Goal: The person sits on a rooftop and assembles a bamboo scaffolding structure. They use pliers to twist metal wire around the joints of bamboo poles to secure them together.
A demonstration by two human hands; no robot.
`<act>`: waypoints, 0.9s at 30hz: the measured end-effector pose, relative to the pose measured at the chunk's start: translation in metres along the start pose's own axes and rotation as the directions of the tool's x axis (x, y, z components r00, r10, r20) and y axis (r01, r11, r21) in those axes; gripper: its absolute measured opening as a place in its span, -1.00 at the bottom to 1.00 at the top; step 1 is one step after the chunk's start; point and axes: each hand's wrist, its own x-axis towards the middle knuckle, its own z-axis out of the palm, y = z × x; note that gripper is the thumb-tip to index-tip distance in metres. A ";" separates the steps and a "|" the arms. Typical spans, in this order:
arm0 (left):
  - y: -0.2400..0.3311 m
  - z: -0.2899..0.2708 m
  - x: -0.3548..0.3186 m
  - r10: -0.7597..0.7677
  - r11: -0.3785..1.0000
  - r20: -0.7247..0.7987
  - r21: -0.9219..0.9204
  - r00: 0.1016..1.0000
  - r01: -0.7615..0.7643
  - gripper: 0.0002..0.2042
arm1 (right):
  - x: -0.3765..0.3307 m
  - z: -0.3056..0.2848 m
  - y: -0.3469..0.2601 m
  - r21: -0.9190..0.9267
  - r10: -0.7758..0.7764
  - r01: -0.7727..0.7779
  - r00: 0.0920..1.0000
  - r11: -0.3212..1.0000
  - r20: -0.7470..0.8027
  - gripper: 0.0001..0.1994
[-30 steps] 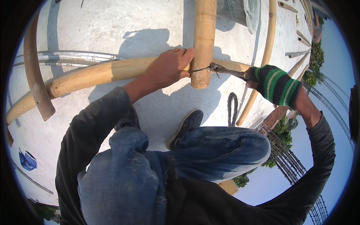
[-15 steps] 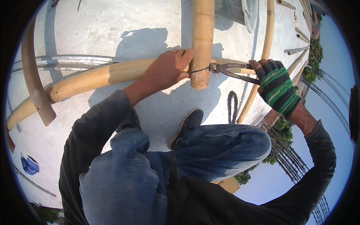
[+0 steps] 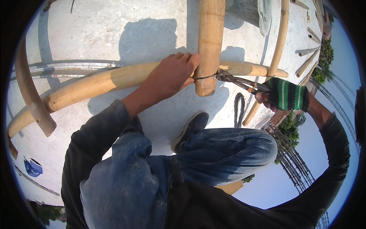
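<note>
Partly glove-hidden pliers (image 3: 238, 81) handles.

Your right hand (image 3: 284, 95) wears a glove striped green and black; your left hand (image 3: 169, 76) is bare. The bamboo poles (image 3: 114, 78) are pale tan (darker brown at the cut ends). Your jeans (image 3: 225, 149) are faded blue, your sleeves (image 3: 91, 145) dark grey, the concrete floor (image 3: 95, 30) whitish.

Pale concrete rooftop floor (image 3: 114, 34) in hard sunlight with sharp shadows, loose bamboo poles (image 3: 307, 65) at upper right, blue object (image 3: 32, 168) at lower left, treetops (image 3: 293, 128) and clear blue sky at right
</note>
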 end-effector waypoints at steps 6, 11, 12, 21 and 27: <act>0.000 0.003 0.001 0.009 0.999 0.007 0.049 1.000 -0.010 -0.49 | 0.022 0.077 0.037 0.692 -0.062 0.003 0.996 0.722 0.061 -0.64; 0.000 0.004 0.003 0.026 0.998 -0.061 0.057 0.998 -0.023 -0.59 | 0.022 0.116 0.036 0.548 0.071 0.015 0.988 0.836 -0.136 -0.67; 0.001 0.004 0.003 0.019 0.998 -0.051 0.058 0.999 -0.016 -0.60 | 0.023 0.120 0.034 0.520 0.044 0.049 0.985 0.853 -0.165 -0.66; 0.002 0.004 0.006 -0.019 0.997 -0.006 0.075 1.000 0.019 -0.51 | 0.034 0.149 0.050 -0.275 -0.502 0.434 0.593 0.858 -0.630 -0.69; 0.000 0.005 0.002 0.003 0.999 -0.035 0.053 0.999 -0.001 -0.51 | 0.019 0.095 0.044 -0.300 -0.500 0.413 0.798 0.860 -0.336 -0.59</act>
